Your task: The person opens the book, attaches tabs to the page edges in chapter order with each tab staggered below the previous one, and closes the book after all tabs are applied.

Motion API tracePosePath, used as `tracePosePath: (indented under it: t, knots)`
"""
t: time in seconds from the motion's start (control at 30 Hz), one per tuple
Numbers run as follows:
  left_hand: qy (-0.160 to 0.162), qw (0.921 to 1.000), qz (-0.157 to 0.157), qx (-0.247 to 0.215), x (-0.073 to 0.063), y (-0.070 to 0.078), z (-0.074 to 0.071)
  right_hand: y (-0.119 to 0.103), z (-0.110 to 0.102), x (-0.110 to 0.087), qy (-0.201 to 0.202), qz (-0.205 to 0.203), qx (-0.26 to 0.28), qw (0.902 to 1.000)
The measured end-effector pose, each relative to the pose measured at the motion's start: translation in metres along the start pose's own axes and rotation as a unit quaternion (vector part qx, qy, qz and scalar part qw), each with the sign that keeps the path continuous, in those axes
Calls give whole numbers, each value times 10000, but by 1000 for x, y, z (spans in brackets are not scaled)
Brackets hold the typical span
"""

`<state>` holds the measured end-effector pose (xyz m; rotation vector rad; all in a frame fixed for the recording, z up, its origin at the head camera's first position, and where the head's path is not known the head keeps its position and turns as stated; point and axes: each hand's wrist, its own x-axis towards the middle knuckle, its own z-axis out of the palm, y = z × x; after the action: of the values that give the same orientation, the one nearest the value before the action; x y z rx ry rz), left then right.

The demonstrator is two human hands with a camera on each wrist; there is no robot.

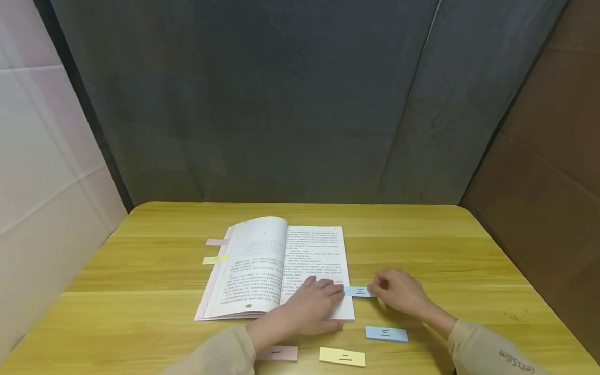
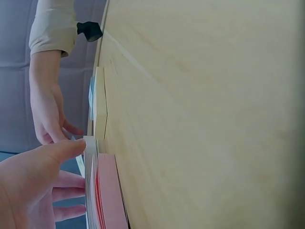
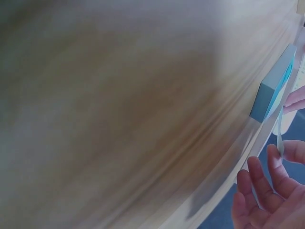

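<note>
An open book (image 1: 255,271) lies on the table, its left page curving upward. My left hand (image 1: 315,308) rests on the right page with fingers extended, their tips at the page's outer edge. There they touch the left end of a blue sticky note (image 1: 360,291) marked with three strokes. Beyond the edge, my right hand (image 1: 398,290) pinches the note's other end between thumb and index finger. The right wrist view shows the pinched note (image 3: 279,138) edge-on. How far the note overlaps the page is hidden under my left fingers.
Near the front lie a blue note pad (image 1: 386,334), a yellow pad (image 1: 342,357) and a pink pad (image 1: 281,353), partly covered by my left sleeve. A pink tab (image 1: 216,242) and a yellow tab (image 1: 213,260) stick out from the book's left side. Dark partition (image 1: 281,104) behind.
</note>
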<state>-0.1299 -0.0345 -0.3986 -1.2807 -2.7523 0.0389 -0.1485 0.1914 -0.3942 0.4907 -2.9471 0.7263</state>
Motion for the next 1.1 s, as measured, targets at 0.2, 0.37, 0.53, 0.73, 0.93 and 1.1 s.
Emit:
tracePosePath:
  t: [0.2, 0.37, 0.53, 0.73, 0.93, 1.1]
  knots:
    - [22, 9999, -62, -130, -6, 0, -2, -1, -1, 0, 25, 17, 26, 10000]
    - [79, 9996, -168, -197, -16, -4, -10, -2, -2, 0, 177, 7, 52, 9998]
    - [361, 9982, -326, -351, -32, -18, -17, -7, -5, 0, 551, -287, -48, 9981]
    - [839, 9938, -501, -522, -61, -38, -22, -17, -4, 1, 1330, -1437, -394, 9799]
    - [1233, 9881, -821, -408, -92, -53, -24, -24, 1, 0, 1681, -2417, -948, 9510]
    - [1539, 9828, -1010, -147, -112, -62, -22, -30, 7, -3, 1367, -2507, -1345, 9489]
